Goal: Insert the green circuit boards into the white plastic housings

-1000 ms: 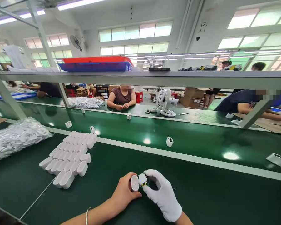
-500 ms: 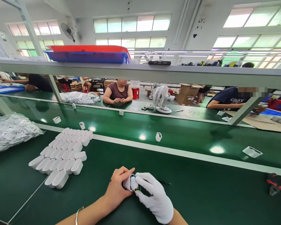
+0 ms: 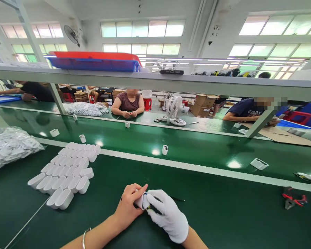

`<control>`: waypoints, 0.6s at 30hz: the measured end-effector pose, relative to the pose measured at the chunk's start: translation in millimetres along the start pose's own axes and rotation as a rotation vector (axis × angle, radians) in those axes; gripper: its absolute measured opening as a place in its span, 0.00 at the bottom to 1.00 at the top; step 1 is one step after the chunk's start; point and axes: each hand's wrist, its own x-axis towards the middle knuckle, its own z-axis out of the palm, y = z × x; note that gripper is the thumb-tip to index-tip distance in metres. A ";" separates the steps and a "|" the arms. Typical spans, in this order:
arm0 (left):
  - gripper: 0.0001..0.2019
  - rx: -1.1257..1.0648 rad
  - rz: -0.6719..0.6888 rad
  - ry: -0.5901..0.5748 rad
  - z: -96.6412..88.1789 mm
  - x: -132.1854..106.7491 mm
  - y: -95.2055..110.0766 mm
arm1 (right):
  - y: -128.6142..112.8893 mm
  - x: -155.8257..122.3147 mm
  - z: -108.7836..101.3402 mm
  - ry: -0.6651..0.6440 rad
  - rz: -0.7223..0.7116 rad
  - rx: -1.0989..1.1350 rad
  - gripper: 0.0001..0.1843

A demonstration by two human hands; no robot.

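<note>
My bare left hand (image 3: 127, 207) grips a small white plastic shell (image 3: 140, 202) just above the green table, fingers curled round it. My white-gloved right hand (image 3: 167, 216) pinches a small insert with dark and yellow parts (image 3: 149, 207) at the shell's open end; most of it is hidden by my fingers. The two hands touch each other at the near middle of the table. A block of several empty white shells (image 3: 67, 169) lies in rows to the left of my hands.
A clear bag of white parts (image 3: 10, 145) lies far left. Single white shells (image 3: 165, 149) (image 3: 259, 164) ride the glossy conveyor belt (image 3: 197, 148) beyond. Red-handled pliers (image 3: 291, 200) lie at right. Other people sit across the belt; a small fan (image 3: 175, 109) stands there. An overhead shelf (image 3: 171, 83) carries trays.
My hands have come together, the insert going from beside the shell into its opening. The loose shells on the belt have drifted left in view, and pliers have come into sight at right.
</note>
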 end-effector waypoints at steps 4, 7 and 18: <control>0.32 0.005 -0.009 0.006 0.7 0.5 -2.8 | -0.4 -3.3 4.0 -0.080 0.048 -0.002 0.17; 0.33 -0.046 -0.008 -0.011 1.6 1.8 -4.8 | -0.1 -9.6 7.3 -0.078 0.286 0.201 0.24; 0.33 -0.247 0.070 -0.175 -0.4 -0.4 -2.2 | -5.2 0.5 24.6 -0.050 0.990 1.126 0.18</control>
